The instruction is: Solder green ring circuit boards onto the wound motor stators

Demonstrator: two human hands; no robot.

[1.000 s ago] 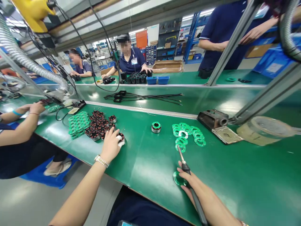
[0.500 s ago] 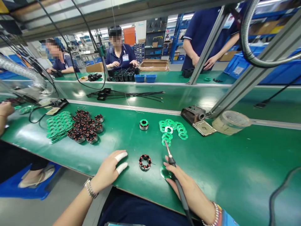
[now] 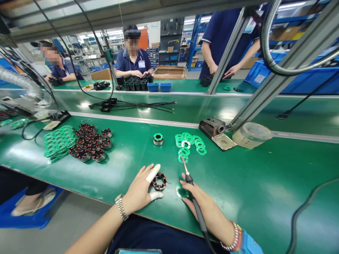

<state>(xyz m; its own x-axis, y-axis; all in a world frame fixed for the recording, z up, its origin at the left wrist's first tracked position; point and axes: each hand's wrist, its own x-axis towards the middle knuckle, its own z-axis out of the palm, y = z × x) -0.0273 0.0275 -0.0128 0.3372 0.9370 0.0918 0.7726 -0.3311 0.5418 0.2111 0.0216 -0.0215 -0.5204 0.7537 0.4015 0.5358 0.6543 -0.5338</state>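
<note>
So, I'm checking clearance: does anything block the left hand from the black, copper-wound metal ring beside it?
Nothing visible stands between the left hand and the ring; one white-covered finger overlaps its edge in view.

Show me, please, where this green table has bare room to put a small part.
Widest bare patch: right of the right hand, between the round translucent tub and the thick black cable. Another lies between the pile of copper-wound black cores and the single core with a green top. Crowded: that pile beside stacked green boards, and the flat green rings.
</note>
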